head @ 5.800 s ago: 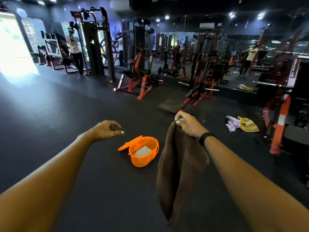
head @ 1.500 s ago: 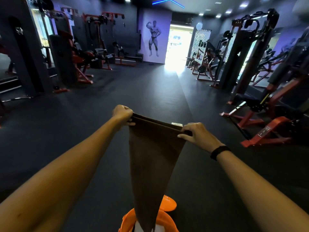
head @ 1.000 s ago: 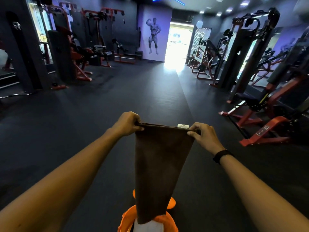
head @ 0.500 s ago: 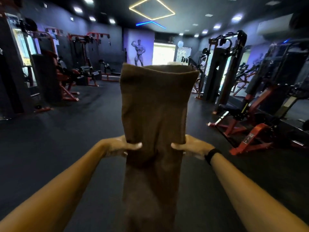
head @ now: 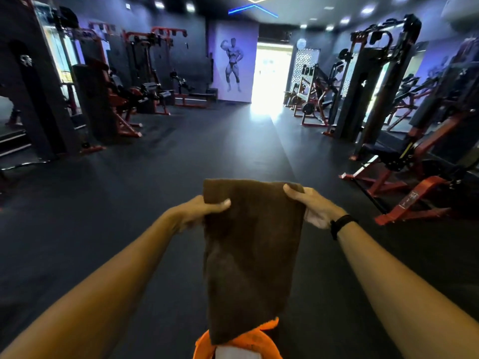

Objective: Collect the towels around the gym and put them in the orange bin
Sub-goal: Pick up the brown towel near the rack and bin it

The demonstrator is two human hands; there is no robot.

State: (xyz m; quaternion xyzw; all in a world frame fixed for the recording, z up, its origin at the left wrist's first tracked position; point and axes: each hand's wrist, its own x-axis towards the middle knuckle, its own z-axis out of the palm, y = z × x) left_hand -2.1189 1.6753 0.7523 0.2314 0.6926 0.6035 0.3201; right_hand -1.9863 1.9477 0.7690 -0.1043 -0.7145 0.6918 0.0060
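Head view: a brown towel (head: 252, 244) is held up by its top corners, pinched by left hand (head: 199, 211) and right hand (head: 311, 206), above the orange bin (head: 259, 343), apparently awaiting lowering and release.

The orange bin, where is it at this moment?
In the head view the orange bin is at the bottom edge, centre, on the floor under the hanging end of the brown towel, between the two forearms.
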